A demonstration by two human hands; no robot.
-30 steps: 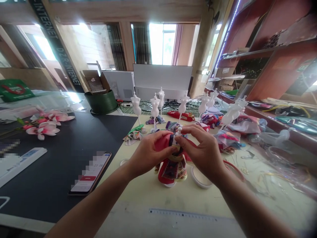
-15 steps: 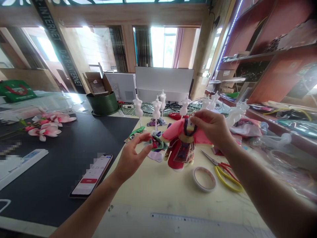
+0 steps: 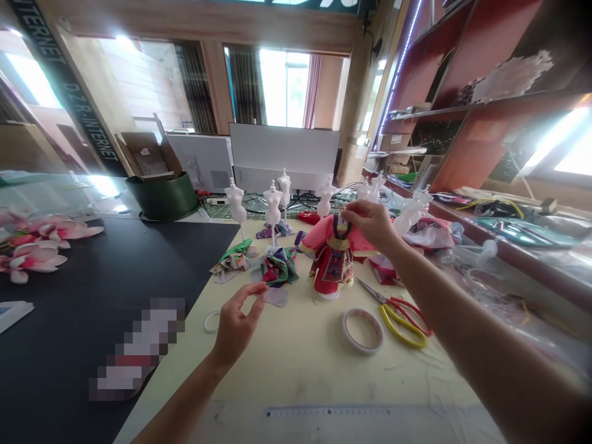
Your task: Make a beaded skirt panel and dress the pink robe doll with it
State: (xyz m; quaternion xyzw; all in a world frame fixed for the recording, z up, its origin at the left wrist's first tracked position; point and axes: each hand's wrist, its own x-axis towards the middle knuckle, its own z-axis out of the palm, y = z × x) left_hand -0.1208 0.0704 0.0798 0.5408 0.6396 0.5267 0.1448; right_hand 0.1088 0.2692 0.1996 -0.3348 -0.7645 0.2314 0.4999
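Note:
A miniature red and pink embroidered costume (image 3: 333, 259) stands on the cream tabletop (image 3: 296, 376), dressed on a small mannequin. My right hand (image 3: 367, 225) pinches it at the collar and neck. My left hand (image 3: 238, 327) hangs apart from it, low and to the left, fingers curled and holding nothing. The nearest thing to that hand is a crumpled heap of green patterned fabric (image 3: 279, 266). A small pale ring (image 3: 211, 321) lies just left of my left hand.
Several white mannequins on stands (image 3: 272, 206) line the table's far side among fabric scraps. Scissors with yellow and red handles (image 3: 401, 322), a tape roll (image 3: 363, 330) and a ruler (image 3: 328, 411) lie nearby. A black surface (image 3: 111, 277) adjoins the left, holding a pixelated phone (image 3: 139, 348).
My left hand has let go of the costume and moved down and left. My right hand keeps its hold on the collar. The view has swung, and the scissors and tape roll now show.

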